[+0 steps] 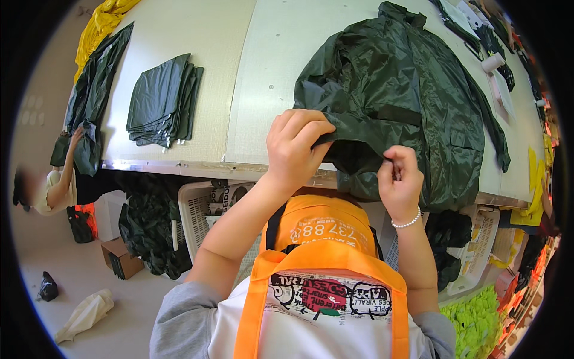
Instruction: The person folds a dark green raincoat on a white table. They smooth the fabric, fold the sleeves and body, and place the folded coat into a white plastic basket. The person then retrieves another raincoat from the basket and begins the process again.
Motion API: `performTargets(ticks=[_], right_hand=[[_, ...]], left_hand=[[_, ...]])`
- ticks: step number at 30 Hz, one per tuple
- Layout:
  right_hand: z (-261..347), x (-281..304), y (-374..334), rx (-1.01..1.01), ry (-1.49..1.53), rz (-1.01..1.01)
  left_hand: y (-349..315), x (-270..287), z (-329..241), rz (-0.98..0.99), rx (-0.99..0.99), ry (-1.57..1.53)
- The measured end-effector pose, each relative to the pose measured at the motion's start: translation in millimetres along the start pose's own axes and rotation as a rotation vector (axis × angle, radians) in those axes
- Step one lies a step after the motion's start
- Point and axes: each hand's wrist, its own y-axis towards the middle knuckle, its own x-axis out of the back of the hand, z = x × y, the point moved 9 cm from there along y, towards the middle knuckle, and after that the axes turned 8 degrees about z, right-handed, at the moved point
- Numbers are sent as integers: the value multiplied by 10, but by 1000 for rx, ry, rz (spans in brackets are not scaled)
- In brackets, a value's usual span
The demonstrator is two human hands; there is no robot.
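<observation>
Dark green rain jacket (451,105), glossy and creased, lies spread on the pale worktable (254,90), its stand-up collar (402,13) pointing away from the person and its lower end draping over the near edge. A flapped pocket (465,139) shows on the front, beside the long placket. The left hand (297,146) and right hand (400,179) each pinch the same fabric edge, drawn out above a dark opening.

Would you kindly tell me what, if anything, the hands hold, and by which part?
The dark green jacket, by the edge of an opening: the left hand pinches one side, the right hand the other.
</observation>
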Motion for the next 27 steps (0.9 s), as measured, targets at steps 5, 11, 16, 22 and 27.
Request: performTargets(ticks=[5, 11, 16, 22, 27], right_hand=[[73, -19, 76, -108, 216, 191], [130, -280, 182, -133, 255, 355], [169, -362, 217, -129, 286, 321], [158, -388, 229, -128, 297, 267], [-192, -322, -30, -281, 256, 274]], left_hand=[[-14, 20, -58, -5, -61, -72], [-10, -48, -120, 52, -87, -66], [-24, -19, -96, 45, -95, -75], [-39, -13, -11, 73, -49, -71], [-415, 476, 969, -21, 349, 2]])
